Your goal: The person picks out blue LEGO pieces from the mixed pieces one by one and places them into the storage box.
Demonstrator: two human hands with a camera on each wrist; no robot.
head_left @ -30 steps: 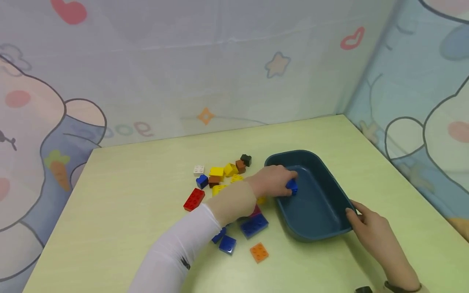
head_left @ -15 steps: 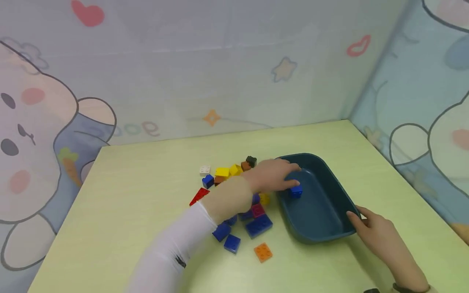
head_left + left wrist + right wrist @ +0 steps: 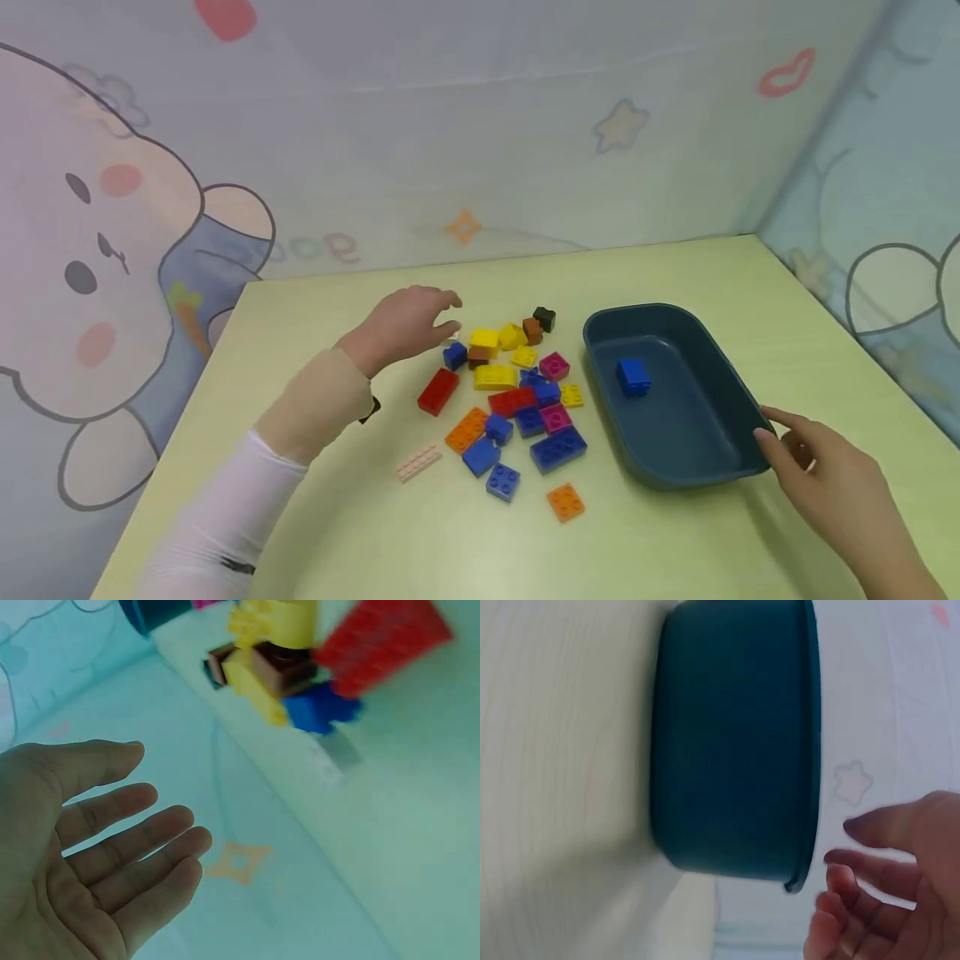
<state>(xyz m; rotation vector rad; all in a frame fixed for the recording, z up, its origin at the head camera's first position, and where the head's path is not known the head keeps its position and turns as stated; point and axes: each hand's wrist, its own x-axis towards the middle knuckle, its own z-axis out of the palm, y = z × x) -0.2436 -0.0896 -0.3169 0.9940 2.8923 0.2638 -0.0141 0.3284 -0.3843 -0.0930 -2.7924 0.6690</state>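
My left hand (image 3: 405,327) hovers at the far left of a brick pile, fingers spread and empty; the left wrist view shows its bare palm (image 3: 82,885). Its fingers partly cover a white brick (image 3: 452,337), with a blue brick (image 3: 455,356) beside it. One blue brick (image 3: 634,377) sits inside the dark teal bin (image 3: 675,479). My right hand (image 3: 840,479) is at the bin's near right corner, thumb and forefinger overlapping the rim in the head view. In the right wrist view, a gap shows between its loosely bent fingers (image 3: 877,874) and the bin wall (image 3: 735,742).
Loose toy bricks lie left of the bin: a red brick (image 3: 438,392), a yellow brick (image 3: 495,377), a long blue brick (image 3: 558,449), an orange brick (image 3: 566,502) and several others. A pale pink strip (image 3: 418,463) lies nearest my left sleeve. Printed curtains (image 3: 525,167) stand behind the table.
My left hand let go of the blue brick inside the bin and moved left, out over the far side of the pile. My right hand stays at the bin's corner.
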